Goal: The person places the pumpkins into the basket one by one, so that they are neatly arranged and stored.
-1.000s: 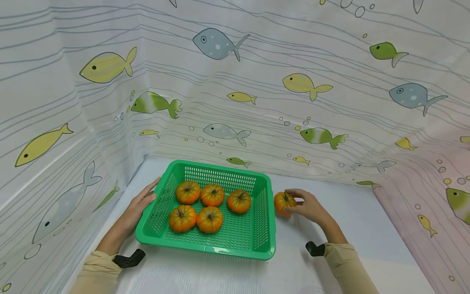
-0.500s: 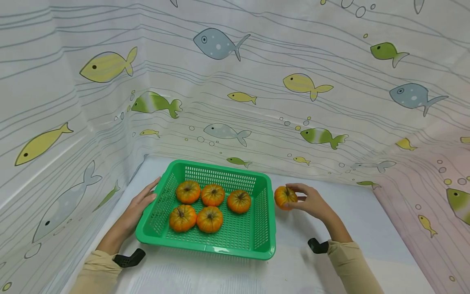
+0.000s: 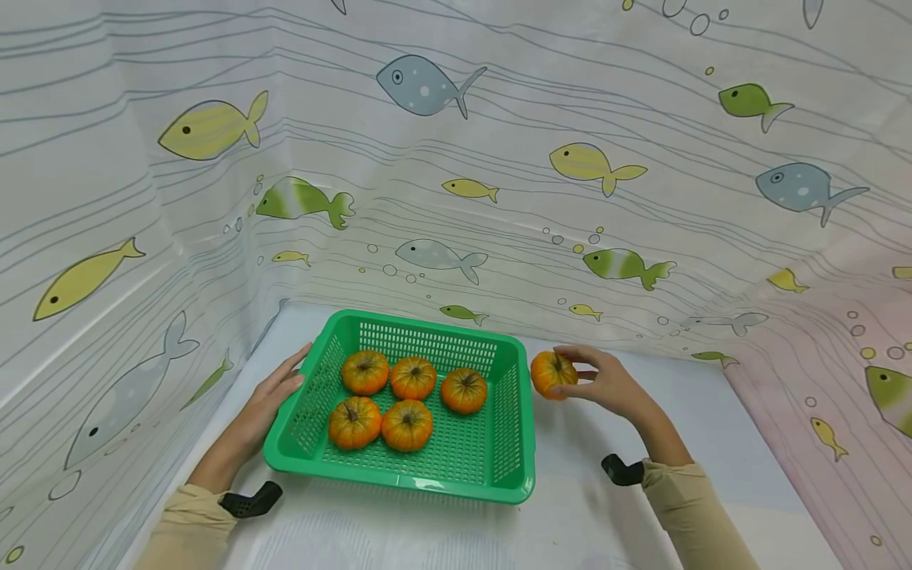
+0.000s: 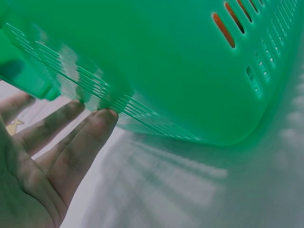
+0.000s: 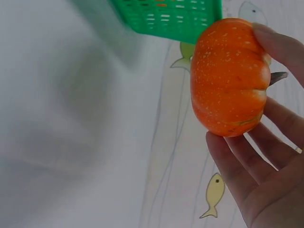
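A small orange pumpkin (image 3: 550, 375) is pinched between the thumb and fingers of my right hand (image 3: 611, 388), just outside the basket's right side. In the right wrist view this pumpkin (image 5: 230, 78) hangs above the white surface, its short stem toward the palm. My left hand (image 3: 265, 408) rests with extended fingers against the left wall of a green plastic basket (image 3: 463, 489). Its fingertips (image 4: 105, 118) touch the slotted side in the left wrist view. Inside the basket sit several similar pumpkins, including one at the back left (image 3: 365, 372) and one toward the right (image 3: 464, 391).
The basket stands on a white-covered table (image 3: 570, 507). A white curtain (image 3: 499, 229) printed with fish encloses the back and both sides. Black wrist devices sit on the left wrist (image 3: 251, 501) and right wrist (image 3: 623, 470).
My right hand has lifted the pumpkin up off the table beside the basket. My left hand, the basket and the pumpkins in it have stayed put.
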`<state>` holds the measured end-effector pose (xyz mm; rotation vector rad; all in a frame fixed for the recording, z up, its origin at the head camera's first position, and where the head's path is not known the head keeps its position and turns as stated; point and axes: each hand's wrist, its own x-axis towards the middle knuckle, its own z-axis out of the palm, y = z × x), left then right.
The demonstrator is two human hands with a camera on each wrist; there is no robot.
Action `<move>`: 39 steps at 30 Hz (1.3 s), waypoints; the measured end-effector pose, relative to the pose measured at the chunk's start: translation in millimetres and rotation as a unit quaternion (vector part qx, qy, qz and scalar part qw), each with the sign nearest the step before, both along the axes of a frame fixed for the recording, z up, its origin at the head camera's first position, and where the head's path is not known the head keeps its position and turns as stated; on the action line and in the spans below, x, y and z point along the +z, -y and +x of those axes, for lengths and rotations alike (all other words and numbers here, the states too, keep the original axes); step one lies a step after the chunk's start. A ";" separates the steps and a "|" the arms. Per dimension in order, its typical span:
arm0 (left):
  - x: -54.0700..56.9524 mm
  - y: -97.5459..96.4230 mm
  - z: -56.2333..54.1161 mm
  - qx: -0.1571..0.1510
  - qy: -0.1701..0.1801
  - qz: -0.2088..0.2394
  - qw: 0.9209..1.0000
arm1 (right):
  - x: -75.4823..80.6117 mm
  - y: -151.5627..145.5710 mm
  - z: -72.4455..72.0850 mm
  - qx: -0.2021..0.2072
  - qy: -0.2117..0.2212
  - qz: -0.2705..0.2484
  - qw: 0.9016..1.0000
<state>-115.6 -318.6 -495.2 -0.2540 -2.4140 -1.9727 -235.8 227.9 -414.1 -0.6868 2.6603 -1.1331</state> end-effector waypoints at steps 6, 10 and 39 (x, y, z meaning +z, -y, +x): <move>0.0 0.2 -0.1 0.001 -0.001 0.000 1.000 | 13.7 6.4 3.2 0.010 -0.008 -0.003 1.000; 0.0 0.2 -0.2 0.001 0.000 0.002 1.000 | 20.4 11.2 5.5 0.021 -0.014 -0.004 1.000; -2.1 0.9 -1.1 0.000 0.002 0.001 1.000 | 35.2 69.1 19.2 0.121 -0.008 0.024 0.992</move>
